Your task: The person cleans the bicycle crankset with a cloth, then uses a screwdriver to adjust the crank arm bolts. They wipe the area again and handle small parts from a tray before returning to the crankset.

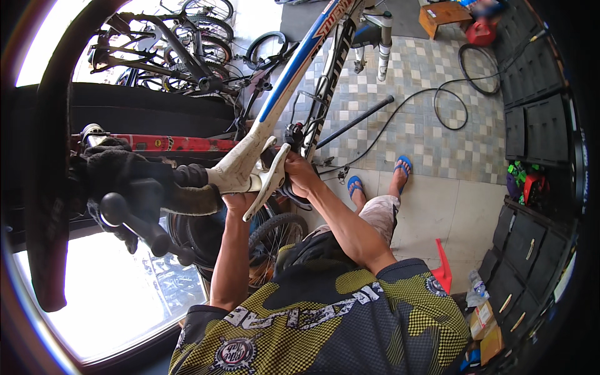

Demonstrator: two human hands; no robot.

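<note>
A white and blue bicycle frame (pixel 290 72) slants across the middle, with its white lower end by the black clamp (pixel 134 172) of a repair stand. A long, curved white frame piece (pixel 270 181) stands out from that end, between my hands. My left hand (pixel 239 201) is under the white tube, and its fingers are hidden behind it. On the other side, my right hand (pixel 302 175) is closed next to the curved piece, with bent fingers whose tips are hidden. What it grips cannot be made out. Black cables (pixel 306 106) run beside the frame, just above this hand.
Several bicycles (pixel 200 47) stand at the back left. Below my hands is a wheel (pixel 278 234). A black hose (pixel 431 94) loops over the tiled floor, near a black tube (pixel 356 120). Dark cabinets (pixel 537 131) line the right side, and a wooden stool (pixel 444 19) stands far right.
</note>
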